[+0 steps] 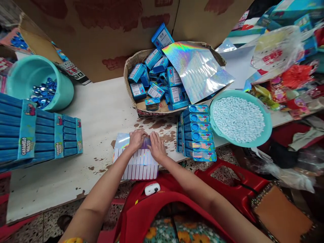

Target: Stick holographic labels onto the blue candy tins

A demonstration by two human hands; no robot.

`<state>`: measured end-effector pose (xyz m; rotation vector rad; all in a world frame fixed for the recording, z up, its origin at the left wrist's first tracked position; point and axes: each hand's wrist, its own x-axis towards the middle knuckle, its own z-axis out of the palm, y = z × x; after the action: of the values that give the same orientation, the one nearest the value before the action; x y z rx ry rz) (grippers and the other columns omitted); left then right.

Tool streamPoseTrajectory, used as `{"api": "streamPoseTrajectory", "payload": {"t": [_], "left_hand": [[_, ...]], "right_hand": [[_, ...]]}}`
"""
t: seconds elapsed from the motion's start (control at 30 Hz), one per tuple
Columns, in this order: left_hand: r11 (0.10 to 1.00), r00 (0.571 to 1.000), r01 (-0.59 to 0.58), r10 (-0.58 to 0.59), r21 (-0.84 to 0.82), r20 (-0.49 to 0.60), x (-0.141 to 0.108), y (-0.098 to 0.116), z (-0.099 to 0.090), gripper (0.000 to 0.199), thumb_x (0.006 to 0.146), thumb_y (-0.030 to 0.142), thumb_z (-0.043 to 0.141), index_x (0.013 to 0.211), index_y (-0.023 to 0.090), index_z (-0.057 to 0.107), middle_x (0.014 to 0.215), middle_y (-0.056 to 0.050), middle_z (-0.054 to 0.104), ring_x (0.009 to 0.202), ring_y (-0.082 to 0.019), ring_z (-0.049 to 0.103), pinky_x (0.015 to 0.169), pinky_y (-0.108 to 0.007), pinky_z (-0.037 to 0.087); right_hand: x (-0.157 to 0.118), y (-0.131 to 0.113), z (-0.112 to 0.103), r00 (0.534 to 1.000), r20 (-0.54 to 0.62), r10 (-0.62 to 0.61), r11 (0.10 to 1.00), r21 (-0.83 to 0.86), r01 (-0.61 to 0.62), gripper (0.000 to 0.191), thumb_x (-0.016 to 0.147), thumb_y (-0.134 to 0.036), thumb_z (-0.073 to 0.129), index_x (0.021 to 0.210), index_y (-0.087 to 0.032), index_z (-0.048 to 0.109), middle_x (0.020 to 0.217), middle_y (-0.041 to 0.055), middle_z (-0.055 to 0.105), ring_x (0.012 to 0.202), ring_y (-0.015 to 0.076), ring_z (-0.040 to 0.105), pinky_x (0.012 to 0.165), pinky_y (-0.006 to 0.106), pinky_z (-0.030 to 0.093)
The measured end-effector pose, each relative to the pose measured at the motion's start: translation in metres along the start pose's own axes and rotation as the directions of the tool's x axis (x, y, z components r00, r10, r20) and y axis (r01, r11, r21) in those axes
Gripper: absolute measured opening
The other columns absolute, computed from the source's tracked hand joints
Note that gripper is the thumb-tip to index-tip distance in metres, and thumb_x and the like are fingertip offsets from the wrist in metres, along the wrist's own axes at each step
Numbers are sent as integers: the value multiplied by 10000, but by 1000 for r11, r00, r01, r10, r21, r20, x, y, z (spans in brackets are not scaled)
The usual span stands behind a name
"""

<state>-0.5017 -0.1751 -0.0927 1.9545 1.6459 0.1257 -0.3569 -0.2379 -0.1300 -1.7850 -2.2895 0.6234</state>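
Hiding part of white-striped sheet (139, 170), left hand (137, 139), right hand (157, 147), grip unclear

The left grip (138, 139) curls close beside the flatter right grip (157, 147)

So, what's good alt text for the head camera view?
A person's left hand and right hand are on a holographic sheet with narrow white strips, on a worn white table. Beyond sits a cardboard box of blue containers; right, stacked Caramelo Macizo containers and a turquoise basin of small white candies.
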Motion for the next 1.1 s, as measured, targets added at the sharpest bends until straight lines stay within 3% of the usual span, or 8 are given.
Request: {"api": "streamPoseTrajectory", "payload": {"t": [0.13,0.23,0.33,0.47,0.57,0.67,0.87,1.1], "left_hand": [[999,1000,27,-27,-30,-1,3,2,0,244,847,261,456,872,248,698,988,-47,674,1013,-247,534,862,-399,325],[999,999,32,-31,25,-20,6,2,3,234,853,257,463,882,239,694,977,-54,673,991,-245,534,884,-413,318],[993,997,46,-39,106,-71,8,2,5,218,861,266,477,885,234,691,966,-67,663,1011,-259,514,936,-461,288],[998,971,68,-70,-16,-229,-4,14,-8,209,860,287,496,925,231,687,1122,-93,608,1195,-280,409,1033,-494,217],[869,974,-89,-27,-486,-225,-35,39,-32,370,915,398,360,1175,247,576,1262,-88,538,1220,-240,421,1006,-433,327],[602,974,-145,228,-785,-5,-70,74,-58,468,875,495,411,1262,247,496,1238,-85,557,1132,-223,505,896,-355,438],[648,944,29,234,-761,235,-83,135,-74,274,855,405,488,870,175,636,792,-17,605,660,-118,529,575,-220,433],[672,944,-212,329,-709,30,-35,188,-63,117,871,254,418,946,204,494,727,31,491,650,-102,454,614,-220,385]], "right_hand": [[-21,1,4,998,-15,-54,994,-92,53,623,883,-267,521,1432,-125,265,1528,98,202,1402,294,116,1083,461,229],[-29,2,-9,995,-28,-101,990,-105,97,419,873,-269,548,1267,-134,496,1445,119,381,1336,306,277,1041,439,283],[-34,-3,-40,994,-27,-107,992,-63,105,187,904,-295,505,973,-169,624,1082,110,641,1042,246,540,876,356,397],[-47,-18,-104,997,-73,13,990,142,-3,143,917,-277,490,854,-187,582,829,42,633,768,163,577,689,255,407],[-61,-27,-153,993,-91,70,951,308,-39,116,906,-262,514,823,-190,551,804,20,617,751,149,572,678,239,401],[-75,-30,-192,992,-94,83,923,382,-41,111,899,-239,519,800,-192,534,786,12,604,740,146,561,667,240,398],[-96,-13,-227,970,-125,209,929,336,-157,110,897,-238,506,799,-200,538,786,11,597,740,153,547,659,251,402],[-79,36,-255,888,-286,361,933,108,-344,117,879,-307,518,839,-205,558,924,51,550,860,196,537,721,305,417]]}}
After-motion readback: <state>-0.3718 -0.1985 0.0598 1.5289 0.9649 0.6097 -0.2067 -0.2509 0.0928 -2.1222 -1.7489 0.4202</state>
